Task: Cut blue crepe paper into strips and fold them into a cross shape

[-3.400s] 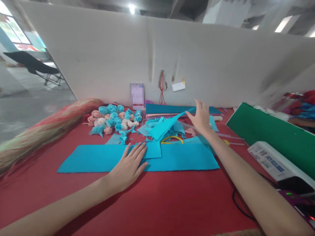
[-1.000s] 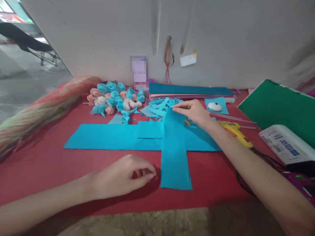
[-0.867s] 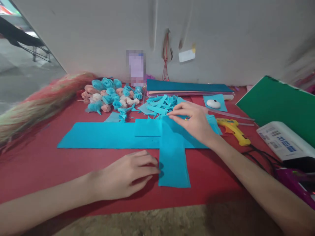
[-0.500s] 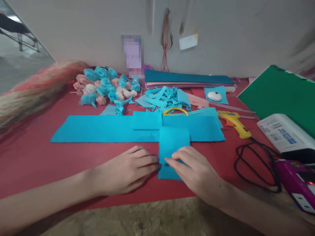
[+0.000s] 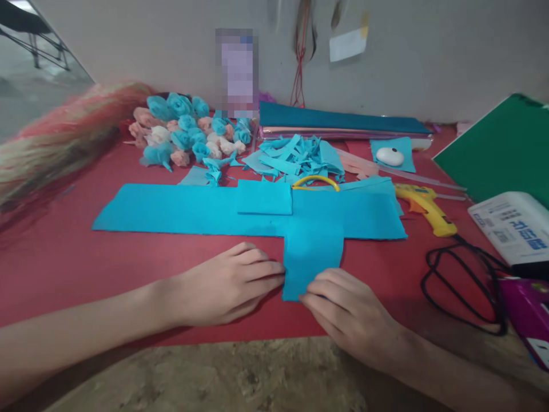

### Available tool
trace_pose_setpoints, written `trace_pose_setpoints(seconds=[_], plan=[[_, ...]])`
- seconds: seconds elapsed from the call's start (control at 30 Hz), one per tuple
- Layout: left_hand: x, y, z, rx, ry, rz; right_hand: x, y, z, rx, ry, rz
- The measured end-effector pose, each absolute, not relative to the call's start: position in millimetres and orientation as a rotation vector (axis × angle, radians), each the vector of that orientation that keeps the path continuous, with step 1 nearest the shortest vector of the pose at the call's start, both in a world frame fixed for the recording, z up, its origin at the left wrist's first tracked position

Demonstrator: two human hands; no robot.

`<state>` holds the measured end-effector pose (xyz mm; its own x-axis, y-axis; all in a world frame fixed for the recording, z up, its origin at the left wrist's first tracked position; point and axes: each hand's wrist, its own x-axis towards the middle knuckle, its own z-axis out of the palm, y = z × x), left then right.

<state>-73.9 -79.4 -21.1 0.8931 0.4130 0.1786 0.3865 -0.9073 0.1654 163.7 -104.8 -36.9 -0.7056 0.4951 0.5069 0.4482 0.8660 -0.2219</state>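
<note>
A small blue crepe paper piece (image 5: 312,257) lies with its upper end over a long blue crepe paper strip (image 5: 180,209) and its lower end towards me. My left hand (image 5: 234,283) rests on the table, with its bent fingertips closed at the small piece's left edge. At the bottom right corner, my right hand (image 5: 354,306) pinches the same piece; its fingertips are partly hidden. A folded blue paper block (image 5: 265,198) sits on the strip. Behind it shows the yellow handle (image 5: 319,179) of something mostly covered.
Blue paper scraps (image 5: 295,157) are heaped behind the strip, beside paper roses (image 5: 184,137). A yellow glue gun (image 5: 429,209) with a looping black cable (image 5: 424,280) lies right. Farther right are a white box (image 5: 510,226) and a green board (image 5: 497,149).
My right hand has moved down the small paper to its bottom corner. A dark gap across its lower part no longer shows. My left hand stays at the left edge. The view has shifted slightly.
</note>
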Motion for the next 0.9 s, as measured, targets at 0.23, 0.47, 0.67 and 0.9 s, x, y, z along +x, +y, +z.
trace_pose_setpoints(seconds=[0.23,0.47,0.67,0.9], plan=[[-74.0,-79.9,-21.1,2.912,0.626,0.304,164.2,-104.4,-34.5,-0.632,-2.465,0.079],[-74.2,-80.3,-21.4,2.934,0.654,0.296,166.9,-104.6,-38.8,-0.636,-2.508,0.006],[-74.5,-78.4,-22.1,2.911,0.619,0.302,164.9,-105.6,-36.6,-0.623,-2.529,-0.022],[-74.4,-81.7,-21.7,2.872,0.646,0.506,164.0,-107.7,-32.8,-0.63,-2.519,0.027]])
